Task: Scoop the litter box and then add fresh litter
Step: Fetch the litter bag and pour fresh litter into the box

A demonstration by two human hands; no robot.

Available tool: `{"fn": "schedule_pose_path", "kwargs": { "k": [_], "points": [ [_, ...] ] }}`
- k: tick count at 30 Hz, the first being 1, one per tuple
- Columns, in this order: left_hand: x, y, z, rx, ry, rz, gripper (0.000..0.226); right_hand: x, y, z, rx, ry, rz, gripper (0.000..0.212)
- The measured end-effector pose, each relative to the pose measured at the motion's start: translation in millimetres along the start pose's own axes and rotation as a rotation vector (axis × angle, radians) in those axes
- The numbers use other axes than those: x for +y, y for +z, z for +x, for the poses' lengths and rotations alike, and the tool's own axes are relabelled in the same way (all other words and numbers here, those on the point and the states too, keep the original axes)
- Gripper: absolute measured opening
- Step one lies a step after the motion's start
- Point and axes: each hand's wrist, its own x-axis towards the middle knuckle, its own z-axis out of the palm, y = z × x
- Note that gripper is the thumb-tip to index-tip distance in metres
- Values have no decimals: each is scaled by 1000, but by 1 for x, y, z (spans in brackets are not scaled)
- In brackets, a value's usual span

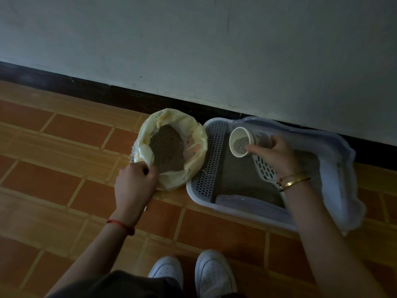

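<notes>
We see one litter box on the floor against the wall with one scoop lying in it, so we judge the scooping done and the refill begun. Over the box our right hand curls round one tipped cup of fresh litter. Just left of the box stands one open bag, its rim pinched by our left hand; more cupfuls probably remain.
</notes>
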Motion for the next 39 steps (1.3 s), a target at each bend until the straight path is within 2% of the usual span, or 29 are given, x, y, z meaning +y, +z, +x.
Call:
{"fn": "schedule_pose_path", "kwargs": {
  "k": [3, 7, 10, 21, 29, 35, 39],
  "points": [
    [5, 4, -5, -24, 3, 20, 42, 8, 5, 4, 56, -61, -109, 85],
    [5, 6, -8, -20, 24, 25, 44, -1, 6, -6, 82, -169, -273, 93],
    [6, 5, -8, -14, 33, 20, 45, 1, 4, -3, 110, -214, -296, 101],
    [3, 8, -8, -44, 44, 11, 49, 4, -5, 7, 160, -222, -271, 98],
    [5, 5, -8, -33, 44, 14, 43, 3, -34, 11, 163, -151, -222, 89],
    [6, 4, -8, -33, 69, 5, 39, 12, -49, 6, 59, -89, -321, 100],
    [8, 5, -7, -19, 54, 30, 38, 12, -47, -4, 72, -170, -437, 97]
  ]
}}
